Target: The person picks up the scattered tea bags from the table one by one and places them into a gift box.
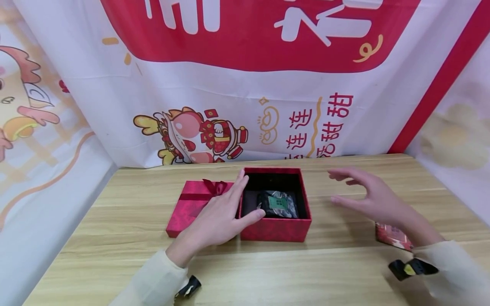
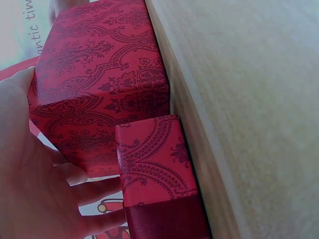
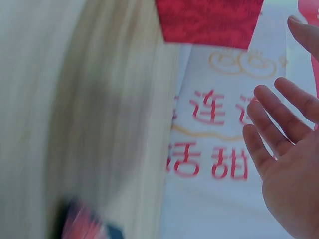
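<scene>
An open red patterned gift box [image 1: 275,230] stands on the table, its dark inside facing up. In it lies a shiny dark packet [image 1: 286,209] with a green label. My left hand [image 1: 220,216] is at the box's left side, fingers extended along the wall and thumb by the front left rim; whether it presses on the box I cannot tell. Under that hand, the red lid [image 1: 183,214] with its dark red ribbon bow [image 1: 216,188] is partly hidden. To the right of the box my right hand [image 1: 369,195] hovers with fingers spread, holding nothing.
A small red packet [image 1: 392,236] lies on the wooden table [image 1: 275,272] at the right, partly covered by my right forearm. A printed cloth [image 1: 245,85] hangs behind the table, and more cloth stands at both sides.
</scene>
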Tool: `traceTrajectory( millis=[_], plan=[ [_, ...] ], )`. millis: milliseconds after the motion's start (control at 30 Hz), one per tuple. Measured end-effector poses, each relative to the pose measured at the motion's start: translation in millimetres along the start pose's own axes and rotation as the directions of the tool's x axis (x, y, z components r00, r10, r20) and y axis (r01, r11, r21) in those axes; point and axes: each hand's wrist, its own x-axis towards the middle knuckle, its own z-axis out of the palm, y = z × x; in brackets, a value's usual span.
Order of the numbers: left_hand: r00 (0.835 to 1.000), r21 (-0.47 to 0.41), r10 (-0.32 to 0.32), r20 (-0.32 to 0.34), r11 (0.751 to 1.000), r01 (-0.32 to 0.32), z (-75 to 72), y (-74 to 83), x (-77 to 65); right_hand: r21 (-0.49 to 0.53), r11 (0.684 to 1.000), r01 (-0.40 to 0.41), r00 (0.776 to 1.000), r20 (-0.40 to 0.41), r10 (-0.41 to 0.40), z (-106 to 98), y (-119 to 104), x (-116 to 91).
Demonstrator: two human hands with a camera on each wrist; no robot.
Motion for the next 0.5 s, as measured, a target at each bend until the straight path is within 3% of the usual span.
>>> traceTrajectory(
  millis=[267, 500],
  plan=[
    [1.000, 0.001, -0.015, 0.003, 1.000, 0.015, -0.1, 0.8, -0.4, 0.058, 0.998, -0.025, 0.999, -0.046, 0.027, -17, 39, -37],
    [1.000, 0.005, -0.013, 0.000, 1.000, 0.013, -0.1, 0.7, 0.5, 0.016, 0.998, -0.058, 0.998, 0.014, 0.058, -33, 72, -65]
  ],
)
